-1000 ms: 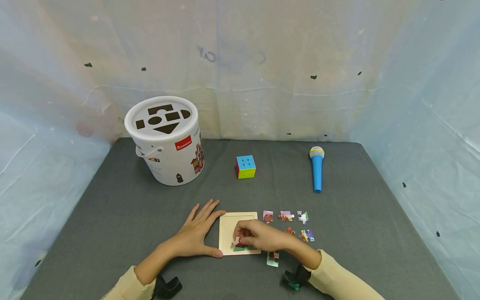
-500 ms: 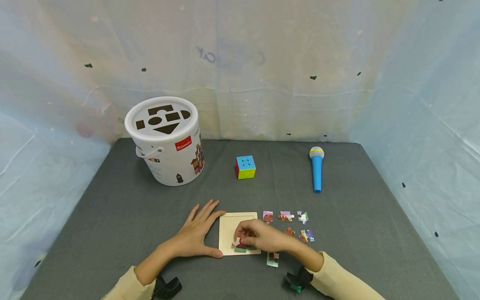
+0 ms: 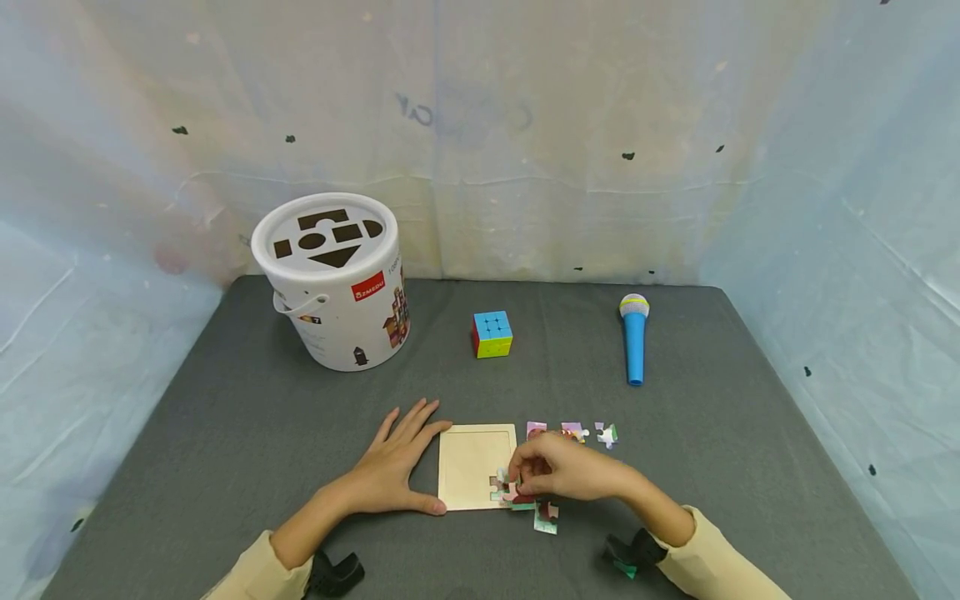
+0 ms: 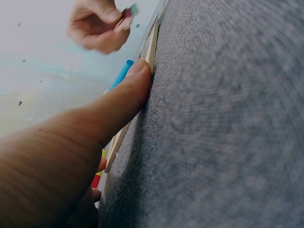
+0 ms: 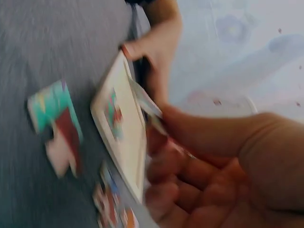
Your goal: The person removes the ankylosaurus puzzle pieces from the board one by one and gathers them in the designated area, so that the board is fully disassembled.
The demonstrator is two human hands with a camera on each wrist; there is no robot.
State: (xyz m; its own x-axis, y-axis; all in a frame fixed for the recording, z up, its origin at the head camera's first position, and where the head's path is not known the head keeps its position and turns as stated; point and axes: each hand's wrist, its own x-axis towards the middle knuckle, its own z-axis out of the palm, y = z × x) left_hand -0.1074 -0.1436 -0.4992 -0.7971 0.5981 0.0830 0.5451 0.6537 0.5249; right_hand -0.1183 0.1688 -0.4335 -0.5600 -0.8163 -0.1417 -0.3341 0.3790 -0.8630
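Note:
My left hand (image 3: 390,475) lies with spread fingers at the left side of a shallow wooden puzzle tray (image 3: 465,450), thumb and index finger touching its edge. A jigsaw piece (image 4: 127,18) in pink, dark red and green is pinched between thumb and fingers of my right hand (image 3: 566,467), above the tray's right edge. Inside the tray, one piece (image 5: 114,114) sits in the lower right corner, partly covered by the held one in the head view. Just outside that corner lies a green and brown piece (image 3: 546,520) on the cloth.
More loose pieces lie right of the tray, including a white and green one (image 3: 607,435); my right hand hides some. Farther back stand a white lidded bucket (image 3: 330,292) and a puzzle cube (image 3: 492,335). A blue toy microphone (image 3: 635,342) lies at the right.
My right hand has moved right with the pinched piece, from the tray's lower middle to its right edge, uncovering the tray floor. My left hand has stayed in place.

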